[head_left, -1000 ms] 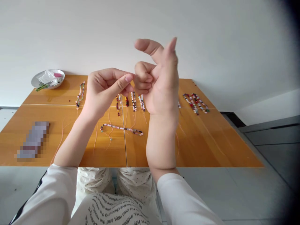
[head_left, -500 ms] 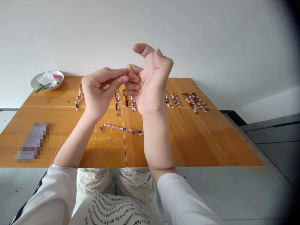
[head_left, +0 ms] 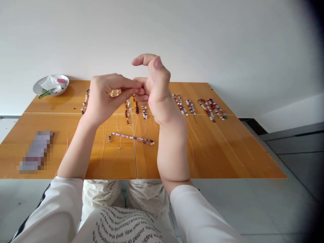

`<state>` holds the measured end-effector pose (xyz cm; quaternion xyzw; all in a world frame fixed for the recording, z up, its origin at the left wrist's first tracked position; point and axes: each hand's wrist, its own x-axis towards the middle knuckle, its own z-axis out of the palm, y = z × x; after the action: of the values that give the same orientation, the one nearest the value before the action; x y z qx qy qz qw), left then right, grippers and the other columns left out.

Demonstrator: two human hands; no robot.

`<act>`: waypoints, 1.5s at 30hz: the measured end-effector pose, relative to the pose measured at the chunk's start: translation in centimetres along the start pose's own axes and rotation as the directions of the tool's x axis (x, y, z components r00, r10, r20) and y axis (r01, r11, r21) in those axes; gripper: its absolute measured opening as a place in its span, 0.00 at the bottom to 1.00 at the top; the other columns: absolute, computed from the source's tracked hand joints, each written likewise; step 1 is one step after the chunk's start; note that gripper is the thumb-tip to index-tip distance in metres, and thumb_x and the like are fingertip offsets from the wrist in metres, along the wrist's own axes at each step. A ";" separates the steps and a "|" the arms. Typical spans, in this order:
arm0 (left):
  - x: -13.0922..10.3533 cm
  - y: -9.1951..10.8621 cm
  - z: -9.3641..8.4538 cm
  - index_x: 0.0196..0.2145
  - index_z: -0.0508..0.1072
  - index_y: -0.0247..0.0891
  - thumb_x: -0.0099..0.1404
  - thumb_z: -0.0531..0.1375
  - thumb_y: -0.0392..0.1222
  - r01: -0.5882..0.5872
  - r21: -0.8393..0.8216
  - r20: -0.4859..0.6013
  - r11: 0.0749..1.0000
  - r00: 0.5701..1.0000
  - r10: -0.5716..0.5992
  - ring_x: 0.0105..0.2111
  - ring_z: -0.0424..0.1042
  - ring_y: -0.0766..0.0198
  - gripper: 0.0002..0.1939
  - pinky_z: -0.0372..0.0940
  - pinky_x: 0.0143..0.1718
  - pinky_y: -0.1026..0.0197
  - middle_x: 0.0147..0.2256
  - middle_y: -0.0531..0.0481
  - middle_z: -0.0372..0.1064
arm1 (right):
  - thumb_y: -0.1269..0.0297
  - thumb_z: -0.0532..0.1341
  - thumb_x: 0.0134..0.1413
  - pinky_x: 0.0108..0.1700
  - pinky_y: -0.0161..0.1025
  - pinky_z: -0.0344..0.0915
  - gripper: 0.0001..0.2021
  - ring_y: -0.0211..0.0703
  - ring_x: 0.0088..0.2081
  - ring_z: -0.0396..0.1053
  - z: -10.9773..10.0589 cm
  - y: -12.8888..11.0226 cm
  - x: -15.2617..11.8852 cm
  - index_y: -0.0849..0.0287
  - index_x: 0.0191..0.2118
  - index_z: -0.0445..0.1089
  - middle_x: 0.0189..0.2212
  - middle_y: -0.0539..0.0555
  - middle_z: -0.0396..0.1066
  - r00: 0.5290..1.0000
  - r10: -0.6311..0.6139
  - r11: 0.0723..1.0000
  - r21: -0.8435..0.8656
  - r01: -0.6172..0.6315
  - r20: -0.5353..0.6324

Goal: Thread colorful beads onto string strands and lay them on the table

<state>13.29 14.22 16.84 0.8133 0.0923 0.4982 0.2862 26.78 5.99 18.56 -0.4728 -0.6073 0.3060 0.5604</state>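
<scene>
My left hand (head_left: 103, 96) is raised above the table, its thumb and forefinger pinched together. A thin pink thread showed in that pinch half a second ago; now the fingertips mostly hide it. Against them rest the curled lower fingers of my right hand (head_left: 155, 87), which is turned palm inward with its wrist bent. Its upper fingers are raised and bent, away from the pinch. What the curled fingers hold, if anything, is hidden. Below the hands, a loose strand of mixed beads (head_left: 130, 137) lies on the wooden table (head_left: 227, 152).
Beaded strings (head_left: 212, 108) with thread tails lie in a row along the table's far half, some behind my hands. A metal bowl (head_left: 37, 88) with plastic bags and a green-handled tool stands at the back left. A blurred-out flat object (head_left: 37, 150) lies front left.
My right hand has shifted left and turned at the wrist, its raised fingers lower now. My left fingertips have moved slightly right and down against it. The thread has dropped out of sight.
</scene>
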 end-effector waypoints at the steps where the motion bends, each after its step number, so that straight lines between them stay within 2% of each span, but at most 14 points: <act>1: 0.0 0.0 0.1 0.35 0.82 0.39 0.63 0.67 0.36 0.030 -0.031 0.009 0.999 1.000 -0.030 0.33 0.77 0.65 0.03 0.71 0.37 0.59 0.33 0.51 0.80 | 0.31 0.38 0.62 0.27 0.36 0.55 0.29 0.37 0.24 0.52 -0.1 -0.1 0.0 0.50 0.48 0.56 0.25 0.46 0.51 1.000 0.019 0.999 0.050 -0.019 0.010; 6: 0.1 0.0 0.8 0.32 0.79 0.36 0.62 0.68 0.44 0.153 -0.267 -0.015 0.951 0.986 -0.163 0.33 0.79 0.62 0.08 0.75 0.38 0.58 0.30 0.49 0.78 | 0.29 0.45 0.58 0.25 0.36 0.47 0.29 0.36 0.23 0.44 -0.4 0.3 0.5 0.52 0.44 0.57 0.23 0.45 0.46 0.998 -0.004 0.963 0.270 -0.014 0.069; 11: 0.7 -0.8 -0.3 0.29 0.77 0.38 0.58 0.69 0.50 0.156 -0.402 -0.152 0.902 0.960 -0.234 0.26 0.73 0.71 0.12 0.76 0.35 0.62 0.25 0.54 0.71 | 0.51 0.54 0.66 0.24 0.35 0.39 0.12 0.33 0.22 0.40 -1.8 1.1 1.0 0.56 0.41 0.62 0.22 0.44 0.45 0.999 0.000 0.975 0.222 -0.010 0.044; 13: 0.8 -1.0 -1.0 0.30 0.76 0.39 0.57 0.70 0.49 0.165 -0.413 -0.125 0.896 0.964 -0.235 0.24 0.71 0.74 0.12 0.76 0.35 0.65 0.23 0.56 0.70 | 0.52 0.54 0.67 0.23 0.35 0.37 0.13 0.32 0.21 0.42 -3.2 1.4 1.0 0.57 0.38 0.63 0.20 0.43 0.46 0.999 -0.002 0.985 0.171 -0.004 0.037; 16: 0.7 -0.5 -1.3 0.30 0.76 0.38 0.57 0.71 0.50 0.187 -0.397 -0.110 0.899 0.962 -0.248 0.24 0.70 0.75 0.13 0.75 0.32 0.67 0.23 0.56 0.70 | 0.43 0.56 0.64 0.23 0.34 0.47 0.22 0.32 0.21 0.53 -5.9 1.8 0.4 0.59 0.34 0.67 0.19 0.47 0.58 0.989 -0.004 1.000 0.017 0.001 0.148; 19: 0.5 0.5 -0.6 0.30 0.77 0.39 0.57 0.70 0.52 0.206 -0.377 -0.140 0.903 0.951 -0.276 0.25 0.72 0.72 0.14 0.76 0.32 0.65 0.24 0.54 0.72 | 0.44 0.60 0.62 0.27 0.34 0.59 0.21 0.34 0.25 0.64 -7.8 1.7 -0.6 0.60 0.36 0.71 0.22 0.50 0.66 0.943 0.084 0.995 -0.074 -0.064 0.321; 22: 0.3 1.3 0.3 0.30 0.78 0.40 0.56 0.71 0.53 0.211 -0.358 -0.136 0.910 0.952 -0.274 0.26 0.74 0.70 0.14 0.75 0.30 0.65 0.25 0.54 0.73 | 0.47 0.63 0.61 0.27 0.33 0.62 0.18 0.33 0.26 0.66 -7.8 1.2 -1.2 0.61 0.41 0.73 0.23 0.50 0.69 0.915 0.092 0.996 -0.043 -0.082 0.392; 25: 0.2 2.0 0.6 0.29 0.79 0.40 0.57 0.70 0.51 0.196 -0.355 -0.138 0.914 0.956 -0.258 0.25 0.74 0.70 0.12 0.74 0.28 0.66 0.24 0.53 0.73 | 0.49 0.65 0.59 0.29 0.32 0.65 0.18 0.33 0.28 0.69 -6.0 0.7 -1.1 0.61 0.44 0.73 0.29 0.52 0.73 0.918 0.061 0.996 0.032 -0.080 0.392; 29: 0.1 3.0 0.7 0.29 0.78 0.40 0.58 0.69 0.49 0.178 -0.352 -0.174 0.919 0.952 -0.251 0.24 0.74 0.70 0.10 0.73 0.27 0.66 0.24 0.54 0.73 | 0.51 0.67 0.57 0.22 0.30 0.59 0.16 0.30 0.23 0.64 -3.5 -0.2 -1.0 0.60 0.36 0.72 0.25 0.49 0.69 0.959 -0.014 0.995 0.100 -0.015 0.282; 32: 0.1 3.4 0.9 0.29 0.78 0.40 0.56 0.70 0.50 0.158 -0.351 -0.220 0.923 0.944 -0.246 0.23 0.74 0.71 0.11 0.72 0.26 0.67 0.23 0.55 0.73 | 0.53 0.68 0.57 0.21 0.31 0.54 0.14 0.30 0.22 0.58 -2.3 -0.7 -1.0 0.59 0.31 0.72 0.22 0.48 0.65 0.990 -0.130 0.990 0.071 0.126 0.055; 36: 0.0 3.5 1.3 0.29 0.79 0.41 0.56 0.71 0.51 0.146 -0.385 -0.246 0.911 0.935 -0.254 0.24 0.74 0.72 0.12 0.72 0.26 0.68 0.23 0.55 0.73 | 0.52 0.66 0.58 0.23 0.34 0.53 0.13 0.33 0.23 0.57 -1.5 -0.8 -1.1 0.57 0.30 0.73 0.22 0.48 0.62 0.946 -0.252 0.967 -0.090 0.238 -0.202; 39: 0.0 3.3 1.5 0.29 0.79 0.41 0.54 0.71 0.51 0.164 -0.428 -0.257 0.889 0.921 -0.294 0.24 0.74 0.72 0.12 0.73 0.28 0.67 0.23 0.56 0.73 | 0.54 0.65 0.59 0.25 0.36 0.56 0.11 0.35 0.24 0.59 -1.4 -0.5 -1.0 0.54 0.31 0.73 0.21 0.48 0.62 0.907 -0.316 0.948 -0.135 0.289 -0.277; 42: 0.0 3.0 1.7 0.29 0.79 0.41 0.53 0.72 0.52 0.162 -0.470 -0.282 0.867 0.904 -0.322 0.24 0.74 0.72 0.13 0.74 0.29 0.66 0.23 0.56 0.74 | 0.58 0.67 0.57 0.28 0.38 0.59 0.08 0.36 0.23 0.59 -1.5 -0.4 -0.9 0.52 0.29 0.74 0.21 0.47 0.63 0.872 -0.373 0.919 0.005 0.395 -0.316; 45: -0.1 2.6 2.0 0.29 0.79 0.41 0.52 0.72 0.52 0.140 -0.492 -0.302 0.859 0.898 -0.320 0.25 0.75 0.71 0.13 0.75 0.30 0.65 0.25 0.55 0.76 | 0.58 0.69 0.55 0.27 0.41 0.60 0.07 0.38 0.22 0.57 -1.0 -0.8 -1.0 0.49 0.28 0.74 0.20 0.48 0.63 0.928 -0.275 0.930 0.175 0.323 -0.253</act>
<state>14.61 11.27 17.58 0.5953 0.1232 0.6126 0.5052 27.45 4.60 19.09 -0.3428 -0.5691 0.2248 0.7128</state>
